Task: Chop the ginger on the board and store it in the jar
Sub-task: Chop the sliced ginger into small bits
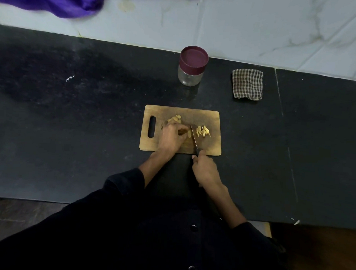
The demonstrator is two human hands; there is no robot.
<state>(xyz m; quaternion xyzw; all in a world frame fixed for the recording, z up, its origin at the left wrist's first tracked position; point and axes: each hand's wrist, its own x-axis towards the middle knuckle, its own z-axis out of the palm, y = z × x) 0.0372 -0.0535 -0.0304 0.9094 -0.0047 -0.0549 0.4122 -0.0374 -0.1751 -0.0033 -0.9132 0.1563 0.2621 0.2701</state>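
- The ginger piece (188, 133) being cut lies mid-board, pinned under the left hand (173, 135), whose fingers curl down on it, likely to steady the knobbly root and keep fingertips back from the blade.
- The right hand (205, 168) is closed round the dark handle of the knife (194, 138), at the board's near edge, blade just beside the left fingers.
- Pale, irregular cut slices (203, 131) lie right of the blade; uncut ginger lumps (174, 119) wait toward the far edge.
- The wooden chopping board (212, 145) is flat, round-cornered, with a slot handle at its left end.
- The clear jar (190, 75), maroon lid on, stands beyond the board, near the counter's back edge.
- A checked, crumpled cloth (247, 84) lies to the jar's right.
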